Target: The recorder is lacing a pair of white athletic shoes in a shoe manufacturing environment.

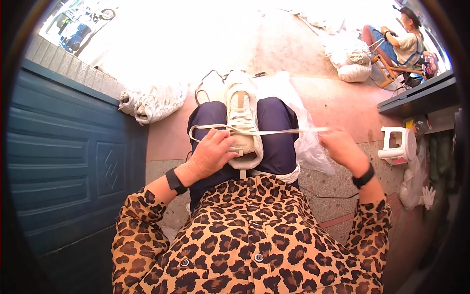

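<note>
A cream sneaker lies between my thighs, its toe pointing away from me and its opening toward my belly. From its lacing a flat pale shoelace runs taut to the right, into the closed fingers of my right hand, which is held out past my right knee. My left hand is at the left side of the sneaker, thumb and fingers closed by the upper eyelets on the lace. To the left of that hand, a slack loop of lace curves out over my thigh.
A clear plastic bag hangs beside my right leg. White bagged bundles sit by the blue panelled door; more white bags lie at the far right, near a seated person. A white plastic stool stands right.
</note>
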Demonstrator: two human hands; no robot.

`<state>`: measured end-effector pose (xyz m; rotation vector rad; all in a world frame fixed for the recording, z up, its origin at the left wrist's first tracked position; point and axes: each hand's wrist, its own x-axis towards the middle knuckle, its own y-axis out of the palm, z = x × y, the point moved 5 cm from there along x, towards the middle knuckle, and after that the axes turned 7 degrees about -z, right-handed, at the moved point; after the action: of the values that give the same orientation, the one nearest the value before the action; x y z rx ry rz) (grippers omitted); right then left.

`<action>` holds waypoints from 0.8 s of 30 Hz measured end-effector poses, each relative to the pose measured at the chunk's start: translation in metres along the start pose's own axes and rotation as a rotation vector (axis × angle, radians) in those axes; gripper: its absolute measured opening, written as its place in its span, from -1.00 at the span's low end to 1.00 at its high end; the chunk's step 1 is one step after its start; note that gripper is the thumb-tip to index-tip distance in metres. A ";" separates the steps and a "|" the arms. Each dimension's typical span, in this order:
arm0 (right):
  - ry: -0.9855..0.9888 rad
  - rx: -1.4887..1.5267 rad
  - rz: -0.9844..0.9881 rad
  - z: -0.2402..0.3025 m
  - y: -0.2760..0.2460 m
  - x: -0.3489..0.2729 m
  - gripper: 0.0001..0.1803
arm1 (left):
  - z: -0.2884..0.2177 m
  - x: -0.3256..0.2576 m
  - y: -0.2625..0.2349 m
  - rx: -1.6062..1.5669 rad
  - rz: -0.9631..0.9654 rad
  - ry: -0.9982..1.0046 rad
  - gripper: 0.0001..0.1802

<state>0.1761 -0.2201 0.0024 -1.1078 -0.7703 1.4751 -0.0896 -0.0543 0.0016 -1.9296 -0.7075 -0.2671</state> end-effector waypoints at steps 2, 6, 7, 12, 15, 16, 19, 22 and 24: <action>-0.014 -0.318 -0.201 0.023 0.004 0.021 -0.88 | -0.004 -0.003 0.012 0.105 0.142 0.080 -0.85; -0.186 0.163 -0.448 0.084 0.024 0.050 -0.94 | -0.003 0.001 0.013 0.048 0.033 0.016 -0.91; -0.190 0.204 -0.533 0.090 0.030 0.057 -0.94 | 0.000 0.000 0.013 0.049 0.034 0.014 -0.91; -0.049 0.218 -0.577 0.087 0.053 0.082 -0.89 | 0.031 -0.013 0.003 -0.210 -0.062 -0.459 -0.87; -0.033 0.226 -0.581 0.090 0.056 0.087 -0.89 | 0.044 -0.026 0.004 -0.192 -0.068 -0.562 -0.84; -0.038 0.227 -0.578 0.092 0.056 0.088 -0.89 | 0.046 -0.028 0.005 -0.161 -0.063 -0.580 -0.84; -0.086 0.059 -0.509 0.104 0.053 0.092 -0.89 | 0.044 -0.026 0.010 -0.084 -0.071 -0.539 -0.85; -0.273 -0.334 -0.566 0.119 0.051 0.086 -0.86 | 0.042 -0.020 0.010 -0.040 -0.063 -0.467 -0.87; -0.252 -0.374 -0.524 0.124 0.045 0.085 -0.88 | 0.042 -0.020 0.010 -0.008 -0.016 -0.442 -0.89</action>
<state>0.0462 -0.1343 -0.0135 -0.8969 -1.4370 1.0530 -0.1049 -0.0276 -0.0346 -2.0113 -1.0087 0.1550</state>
